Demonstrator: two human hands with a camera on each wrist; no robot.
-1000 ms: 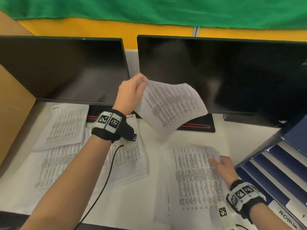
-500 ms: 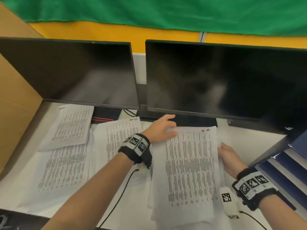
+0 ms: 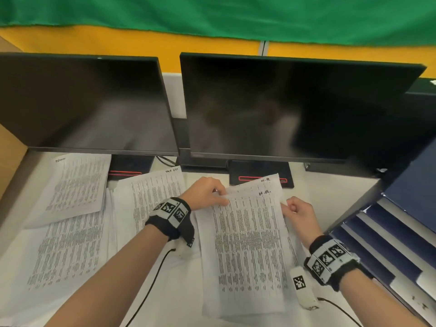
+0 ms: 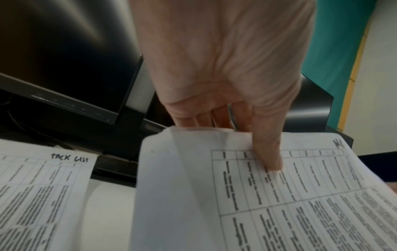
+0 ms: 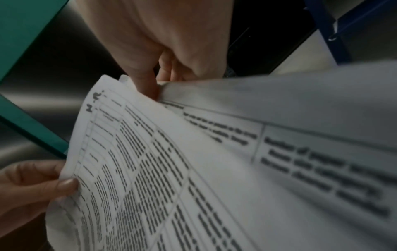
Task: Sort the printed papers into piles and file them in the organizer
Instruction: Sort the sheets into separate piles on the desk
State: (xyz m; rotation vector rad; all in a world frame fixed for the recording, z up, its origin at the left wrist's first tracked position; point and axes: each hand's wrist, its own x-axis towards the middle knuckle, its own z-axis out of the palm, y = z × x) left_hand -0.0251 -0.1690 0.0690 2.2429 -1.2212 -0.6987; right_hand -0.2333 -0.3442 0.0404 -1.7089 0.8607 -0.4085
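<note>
A pile of printed papers (image 3: 250, 246) marked "H.R." lies on the desk before the right monitor. My left hand (image 3: 213, 193) pinches its upper left corner, thumb on top (image 4: 268, 152) and the other fingers underneath. My right hand (image 3: 293, 210) grips the pile's upper right edge, thumb over the top sheet (image 5: 146, 84). A second pile headed "TASK LIST" (image 3: 155, 199) lies just left of it, and more sheets (image 3: 75, 185) lie at the far left. The blue tiered organizer (image 3: 387, 234) stands at the right edge of the desk.
Two dark monitors (image 3: 283, 107) stand at the back, their bases (image 3: 259, 178) just beyond the piles. A cardboard wall (image 3: 9, 161) bounds the left side. A black cable (image 3: 151, 286) trails from my left wrist across the desk. A small tagged white block (image 3: 302, 286) lies beside my right wrist.
My left hand brought the raised sheet down onto the right pile and now pinches its top corner. My right hand moved from lying flat on the pile to gripping its right edge.
</note>
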